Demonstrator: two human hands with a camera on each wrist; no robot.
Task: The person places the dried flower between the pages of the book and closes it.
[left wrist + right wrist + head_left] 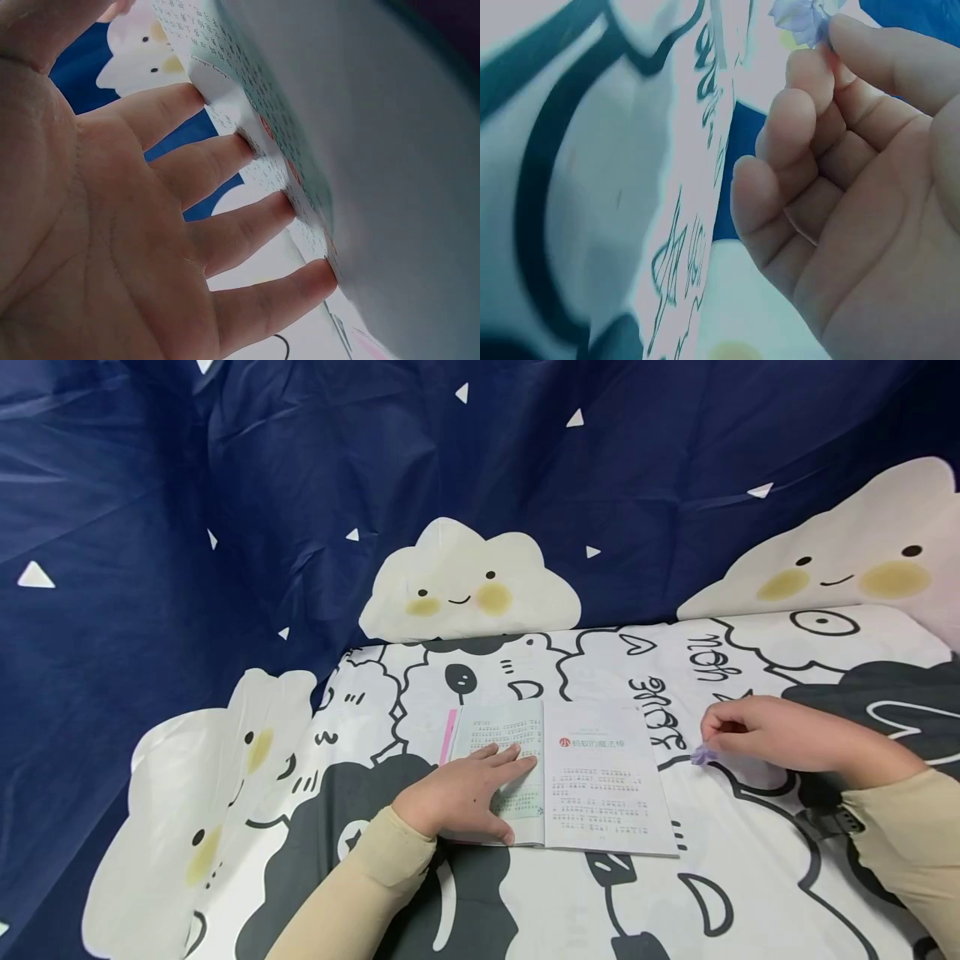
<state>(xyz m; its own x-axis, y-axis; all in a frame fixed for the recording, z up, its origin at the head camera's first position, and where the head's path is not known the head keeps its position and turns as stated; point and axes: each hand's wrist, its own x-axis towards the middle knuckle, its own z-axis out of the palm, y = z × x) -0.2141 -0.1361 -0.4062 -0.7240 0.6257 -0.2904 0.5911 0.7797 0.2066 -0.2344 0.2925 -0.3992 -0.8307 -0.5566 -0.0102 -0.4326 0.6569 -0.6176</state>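
Note:
An open book (607,793) with printed Chinese text lies on the patterned bedding. Across its left page my left hand (468,789) rests with fingers spread; in the left wrist view the fingertips (311,279) touch the page. To the right of the book, just above the bedding, my right hand (742,731) pinches a small purple flower (702,755) between thumb and index finger. The right wrist view shows the flower's pale purple petals (799,19) at the top, while the other fingers curl below it. Part of the left page is hidden under the left hand.
White, black and grey cartoon bedding (585,910) spreads under the book. Behind it hangs a dark blue curtain (300,460) with white triangles. Smiling cloud shapes (465,581) stand along the back and left edges. A dark watch (828,821) is on the right wrist.

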